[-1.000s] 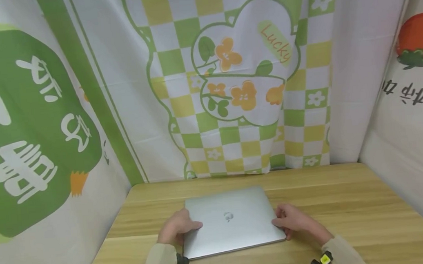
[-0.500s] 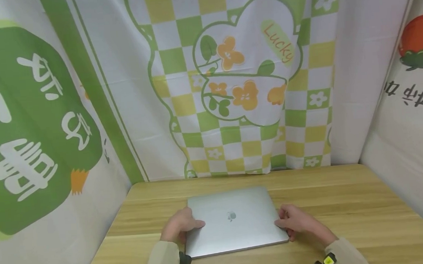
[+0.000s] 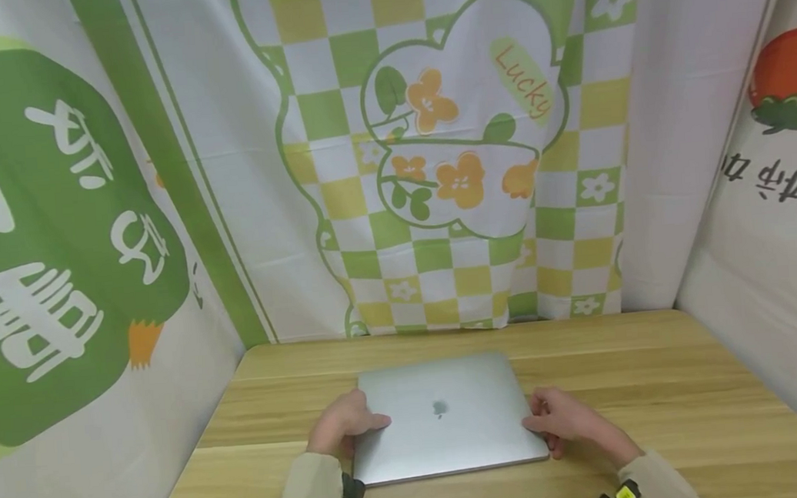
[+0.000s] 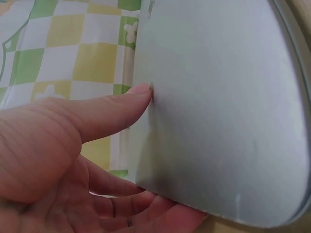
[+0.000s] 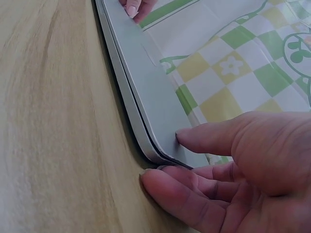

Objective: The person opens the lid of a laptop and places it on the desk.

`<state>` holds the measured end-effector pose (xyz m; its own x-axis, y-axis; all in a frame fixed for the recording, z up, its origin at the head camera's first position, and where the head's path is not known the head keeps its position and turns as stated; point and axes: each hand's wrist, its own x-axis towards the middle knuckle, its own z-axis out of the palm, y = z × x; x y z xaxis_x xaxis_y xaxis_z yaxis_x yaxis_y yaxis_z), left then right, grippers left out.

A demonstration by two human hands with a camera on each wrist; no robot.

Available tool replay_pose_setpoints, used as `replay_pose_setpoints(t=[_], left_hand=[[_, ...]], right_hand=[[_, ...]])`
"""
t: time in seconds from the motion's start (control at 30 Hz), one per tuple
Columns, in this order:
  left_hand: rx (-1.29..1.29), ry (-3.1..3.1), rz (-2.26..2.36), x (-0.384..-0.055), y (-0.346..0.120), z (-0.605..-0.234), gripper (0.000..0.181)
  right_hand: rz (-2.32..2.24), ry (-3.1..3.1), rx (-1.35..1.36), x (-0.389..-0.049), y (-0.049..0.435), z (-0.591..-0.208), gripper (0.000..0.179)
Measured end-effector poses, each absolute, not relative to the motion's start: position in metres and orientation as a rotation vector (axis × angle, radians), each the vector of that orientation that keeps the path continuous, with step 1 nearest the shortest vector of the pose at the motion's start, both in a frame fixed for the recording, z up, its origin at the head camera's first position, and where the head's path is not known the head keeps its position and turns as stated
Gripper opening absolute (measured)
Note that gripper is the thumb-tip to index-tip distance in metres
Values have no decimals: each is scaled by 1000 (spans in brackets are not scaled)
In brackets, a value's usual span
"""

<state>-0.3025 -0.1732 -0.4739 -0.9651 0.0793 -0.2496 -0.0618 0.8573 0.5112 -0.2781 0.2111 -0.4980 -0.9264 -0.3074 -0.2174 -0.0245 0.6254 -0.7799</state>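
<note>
A closed silver laptop (image 3: 445, 423) with an apple logo on its lid lies on the wooden table, turned slightly. My left hand (image 3: 347, 422) grips its left edge, thumb on the lid and fingers at the side and under the edge, as the left wrist view of the laptop (image 4: 218, 111) shows. At the right edge, my right hand (image 3: 569, 421) pinches the laptop with the thumb on top. In the right wrist view, the fingers (image 5: 180, 194) of that hand curl beside and below the laptop's corner (image 5: 160, 145). The undersides of the fingers are partly hidden.
The wooden table (image 3: 281, 458) stretches around the laptop to a back edge against a checkered hanging cloth (image 3: 433, 254). Printed cloth walls stand at the left (image 3: 226, 369) and right (image 3: 755, 293) sides. A black wrist strap device (image 3: 353, 490) sits by the left sleeve.
The laptop has shifted slightly to the right in the head view, both hands moving along with it. Their hold on its left and right edges looks the same.
</note>
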Motion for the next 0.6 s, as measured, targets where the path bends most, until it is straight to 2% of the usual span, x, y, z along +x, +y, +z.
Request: replay_pose_setpoints(t=[0.6], left_hand=[[25, 2743, 807, -304, -156, -468, 63]], right_hand=[[-1201, 2511, -301, -272, 229, -497, 20]])
